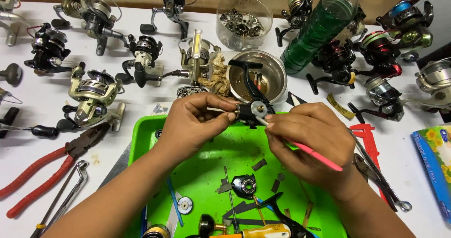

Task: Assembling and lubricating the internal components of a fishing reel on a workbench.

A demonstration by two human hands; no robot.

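You have a single view here, from the camera on your head, looking steeply down and forward onto the white table (141, 101) from close range. Your left hand (195, 120) and right hand (312, 139) meet near the middle of the frame, over the green tray (141, 134), with your forearms entering from the bottom edge. The far table edge runs along the top of the frame. With only one camera, no second view overlaps it.
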